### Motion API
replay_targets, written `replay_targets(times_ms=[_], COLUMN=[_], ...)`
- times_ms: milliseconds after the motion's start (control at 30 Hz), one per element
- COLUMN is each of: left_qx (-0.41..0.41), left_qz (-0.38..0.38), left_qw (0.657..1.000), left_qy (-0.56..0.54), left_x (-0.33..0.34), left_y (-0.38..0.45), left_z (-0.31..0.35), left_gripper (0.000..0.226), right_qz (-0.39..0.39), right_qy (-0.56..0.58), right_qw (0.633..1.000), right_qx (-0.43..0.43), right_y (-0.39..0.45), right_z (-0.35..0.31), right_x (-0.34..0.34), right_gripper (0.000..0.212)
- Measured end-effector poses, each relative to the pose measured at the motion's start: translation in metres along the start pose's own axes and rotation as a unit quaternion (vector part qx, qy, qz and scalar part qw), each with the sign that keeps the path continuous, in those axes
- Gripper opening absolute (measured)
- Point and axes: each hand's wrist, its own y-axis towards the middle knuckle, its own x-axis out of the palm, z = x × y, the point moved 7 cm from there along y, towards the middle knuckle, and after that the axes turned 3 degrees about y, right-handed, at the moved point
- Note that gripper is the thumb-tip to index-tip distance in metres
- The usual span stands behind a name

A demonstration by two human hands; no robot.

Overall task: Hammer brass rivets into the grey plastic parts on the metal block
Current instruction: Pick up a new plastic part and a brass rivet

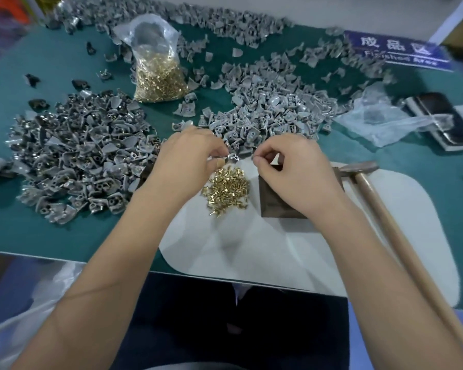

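Observation:
My left hand [190, 158] pinches a small grey plastic part [232, 158] just above a loose heap of brass rivets [226, 190] on a white mat [251, 244]. My right hand [292, 172] is beside it, thumb and forefinger pinched together near the part; what they hold is too small to make out. The dark metal block [274, 201] stands under my right hand, partly hidden by it. A hammer [385, 206] with a wooden handle lies to the right, its head next to the block.
A big heap of grey parts [80, 161] lies left on the green table, another heap [267, 108] at centre back. A clear bag of brass rivets [158, 73] stands behind. Crumpled plastic [380, 121] and a dark box [444, 121] sit at the right.

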Motion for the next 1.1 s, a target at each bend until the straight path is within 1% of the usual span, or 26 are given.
replay_targets(times_ms=[167, 233, 267, 300, 367, 400, 433, 467, 500, 533, 633, 733, 867, 933, 1000, 1033, 1100], left_qx=[-0.006, 0.000, -0.012, -0.036, -0.083, -0.103, -0.123, -0.141, -0.156, -0.164, -0.161, -0.158, -0.140, -0.133, -0.121, -0.114, -0.104], left_qz=[0.056, 0.099, 0.129, 0.154, 0.170, 0.161, 0.146, 0.135, 0.129, 0.129, 0.132, 0.135, 0.136, 0.158, 0.200, 0.225, 0.263], left_qw=[0.996, 0.985, 0.968, 0.937, 0.841, 0.793, 0.751, 0.719, 0.702, 0.700, 0.724, 0.744, 0.750, 0.758, 0.761, 0.763, 0.772], left_qy=[-0.068, -0.141, -0.213, -0.310, -0.506, -0.579, -0.632, -0.667, -0.682, -0.683, -0.658, -0.635, -0.631, -0.619, -0.605, -0.596, -0.569], left_x=[-0.006, -0.012, -0.015, -0.017, -0.014, -0.010, -0.005, -0.001, 0.002, 0.004, 0.008, 0.011, 0.020, 0.020, 0.014, 0.010, 0.003], left_y=[-0.014, -0.021, -0.026, -0.032, -0.041, -0.045, -0.047, -0.049, -0.050, -0.050, -0.053, -0.055, -0.060, -0.062, -0.064, -0.066, -0.069], left_z=[-0.011, -0.013, -0.016, -0.020, -0.028, -0.030, -0.031, -0.032, -0.033, -0.033, -0.031, -0.031, -0.027, -0.026, -0.027, -0.028, -0.030], left_gripper=[0.016, 0.012, 0.010, 0.009, 0.013, 0.017, 0.021, 0.025, 0.028, 0.031, 0.035, 0.035, 0.030, 0.022, 0.012, 0.010, 0.015], right_qz=[-0.001, -0.004, -0.006, -0.008, -0.014, -0.018, -0.023, -0.029, -0.037, -0.048, -0.067, -0.052, -0.030, -0.046, -0.067, -0.071, -0.057], right_qy=[-0.006, -0.010, -0.009, -0.009, -0.017, -0.027, -0.039, -0.051, -0.065, -0.077, -0.093, -0.091, -0.099, -0.104, -0.110, -0.106, -0.085], right_qw=[1.000, 1.000, 1.000, 1.000, 0.999, 0.998, 0.997, 0.996, 0.995, 0.993, 0.991, 0.992, 0.993, 0.992, 0.990, 0.990, 0.992], right_qx=[-0.011, -0.015, -0.020, -0.025, -0.039, -0.047, -0.055, -0.063, -0.070, -0.073, -0.076, -0.076, -0.062, -0.053, -0.052, -0.056, -0.073], right_y=[-0.007, -0.006, -0.006, -0.005, -0.003, -0.002, -0.001, 0.001, 0.002, 0.004, 0.005, 0.002, -0.010, -0.013, -0.016, -0.019, -0.028], right_z=[-0.004, -0.006, -0.008, -0.011, -0.019, -0.023, -0.027, -0.032, -0.035, -0.038, -0.042, -0.041, -0.029, -0.025, -0.023, -0.023, -0.026], right_x=[0.004, 0.005, 0.007, 0.009, 0.014, 0.017, 0.021, 0.025, 0.029, 0.033, 0.039, 0.036, 0.025, 0.023, 0.024, 0.024, 0.021], right_gripper=[0.007, 0.007, 0.007, 0.007, 0.007, 0.007, 0.008, 0.009, 0.010, 0.010, 0.013, 0.014, 0.016, 0.016, 0.014, 0.015, 0.015])
